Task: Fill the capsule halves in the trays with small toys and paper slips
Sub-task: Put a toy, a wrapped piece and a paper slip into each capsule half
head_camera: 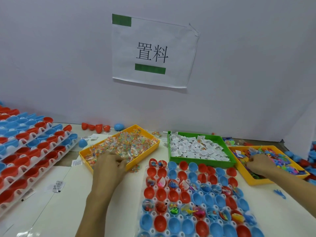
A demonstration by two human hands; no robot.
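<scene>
A pale bench [56, 202] ran up to a plain white wall, where a paper sign [153, 52] with two printed characters and green bars was taped. Near the wall sat a yellow bin of bagged beads [150, 136], a green bin of paper slips [220, 138] and, to the right, a yellow bin of small toys [246, 177]. In front lay a white tray [193, 218] of red and blue capsule halves, some already filled. More stacked trays [39, 149] stood at the left.

The left hand [109, 165] rested at the bead bin's near edge, fingers curled down among the packets; whether it held one I couldn't tell. The right hand [260, 164] was in the toy bin, fingers bent into the pile, their tips buried, so its hold was unclear too.

The stacked trays and the near tray were cut off at the edges.
</scene>
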